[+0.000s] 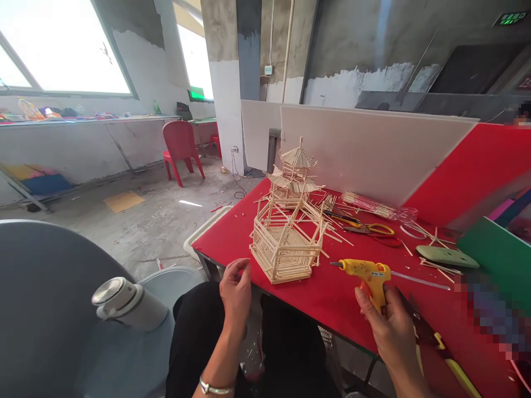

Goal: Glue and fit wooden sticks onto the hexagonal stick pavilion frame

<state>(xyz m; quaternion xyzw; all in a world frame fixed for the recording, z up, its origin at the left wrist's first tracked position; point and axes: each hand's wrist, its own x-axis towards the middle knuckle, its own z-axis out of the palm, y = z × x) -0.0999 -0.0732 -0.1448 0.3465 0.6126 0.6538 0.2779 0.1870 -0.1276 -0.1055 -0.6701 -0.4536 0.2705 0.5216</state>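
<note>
My right hand [392,323] is wrapped round the handle of a yellow hot glue gun [367,271], its dark nozzle pointing left above the red table. A clear glue stick [421,280] sticks out of the gun's back. My left hand [236,284] is at the table's front edge, thumb and fingers curled together; whatever they may hold is too small to make out. Just right of it stands an open six-sided frame [286,249] of thin wooden sticks with a slatted floor. Behind this frame rises a tiered stick pavilion [296,171] with pointed roofs.
On the red table [232,226] lie yellow-handled scissors [379,228], bagged sticks [369,205], loose sticks, a pale green oval object [448,256] and long-handled cutters [440,342]. A pale panel [352,155] borders the back. Left of me, a white flask [133,304] rests on a grey chair [53,298].
</note>
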